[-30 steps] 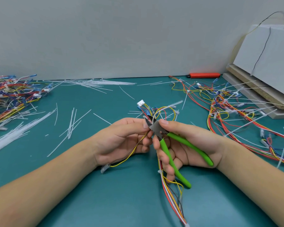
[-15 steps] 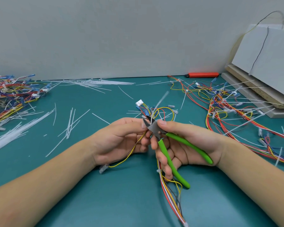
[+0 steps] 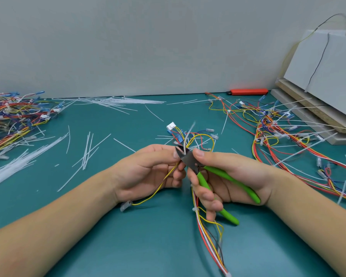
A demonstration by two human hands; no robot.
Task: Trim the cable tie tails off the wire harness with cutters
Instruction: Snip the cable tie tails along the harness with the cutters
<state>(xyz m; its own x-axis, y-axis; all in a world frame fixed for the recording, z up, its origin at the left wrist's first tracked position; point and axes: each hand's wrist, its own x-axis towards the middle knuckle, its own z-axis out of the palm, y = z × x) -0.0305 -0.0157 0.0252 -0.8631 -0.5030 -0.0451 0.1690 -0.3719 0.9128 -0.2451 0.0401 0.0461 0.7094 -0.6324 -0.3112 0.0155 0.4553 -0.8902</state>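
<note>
Right now the left hand (image 3: 152,172) pinches the wire harness (image 3: 190,140) between thumb and curled fingers at mid-table, just above the teal mat (image 3: 128,246), while the right hand (image 3: 218,180) wraps around the green handles of the flush cutters (image 3: 190,162). The blades sit at the pinch point, and a white cable tie tail (image 3: 189,134) rises, blurred, from between them toward the far wall; whether the blades have bitten through it cannot be told. To do this cut well, the flat side of the blades should lie flush against the tie head so no sharp stub is left, and the yellow and red wires beside it should stay clear of the blades, since a nick in the insulation would probably spoil the harness. The left thumb lies very close to the cutting edge, so a short, controlled squeeze seems safer than a hard snap. More loose ends of the harness trail toward the person, and one further tie (image 3: 194,209) on that stretch looks already trimmed. Cut tails (image 3: 88,150) litter the mat to the left.
</note>
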